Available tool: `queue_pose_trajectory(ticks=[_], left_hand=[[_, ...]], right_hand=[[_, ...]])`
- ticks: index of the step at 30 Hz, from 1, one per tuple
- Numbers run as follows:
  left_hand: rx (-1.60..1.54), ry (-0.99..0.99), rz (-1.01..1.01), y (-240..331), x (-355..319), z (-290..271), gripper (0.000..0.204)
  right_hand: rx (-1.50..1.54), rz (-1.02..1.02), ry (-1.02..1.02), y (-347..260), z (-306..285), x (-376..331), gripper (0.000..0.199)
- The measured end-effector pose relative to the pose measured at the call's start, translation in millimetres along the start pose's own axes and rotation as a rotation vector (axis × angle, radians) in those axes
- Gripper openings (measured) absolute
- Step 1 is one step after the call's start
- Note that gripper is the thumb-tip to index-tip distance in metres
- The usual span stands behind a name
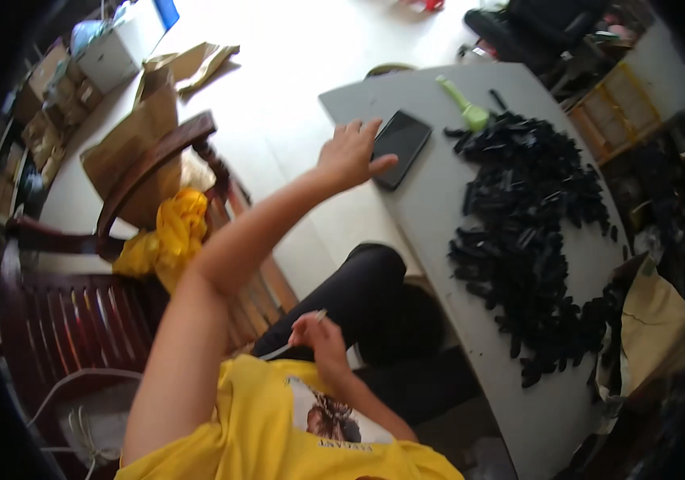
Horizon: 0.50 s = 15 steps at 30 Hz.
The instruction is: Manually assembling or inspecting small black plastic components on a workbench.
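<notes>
My left hand [349,154] is stretched out at the table's far left edge with its fingers apart and nothing in it. Its thumb and fingertips are at the near left side of a black smartphone [403,146] lying flat on the table; whether they touch it I cannot tell. My right hand [320,340] is low over my lap, beside my dark trouser leg, with its fingers curled. A small pale bit shows at its fingertips, too small to name. To the right of the phone spreads a heap of small black oblong pieces [518,180].
The pale table [430,200] runs along my right. A light green scoop [470,114] lies at the heap's far edge, and a tan sack [656,328] at its right. A wooden armchair [62,312] with a yellow plastic bag [173,236] stands to my left.
</notes>
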<state>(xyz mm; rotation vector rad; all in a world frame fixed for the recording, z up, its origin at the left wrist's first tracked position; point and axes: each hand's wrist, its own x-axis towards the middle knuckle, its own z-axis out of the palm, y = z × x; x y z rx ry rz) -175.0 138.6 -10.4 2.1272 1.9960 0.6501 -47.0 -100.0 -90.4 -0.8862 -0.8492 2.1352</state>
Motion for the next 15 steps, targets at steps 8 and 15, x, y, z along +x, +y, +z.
queue_pose_trajectory(ticks=[8,15], left_hand=[[0.155,-0.241,-0.167,42.2,32.3,36.5,0.09],[-1.325,-0.343,-0.431,-43.1,-38.4,5.3,0.089]], right_hand=[[-0.071,-0.013,-0.018,14.2,-13.2,-2.7,0.046],[0.053,-0.076,-0.122,8.3,-18.4,9.8,0.05]])
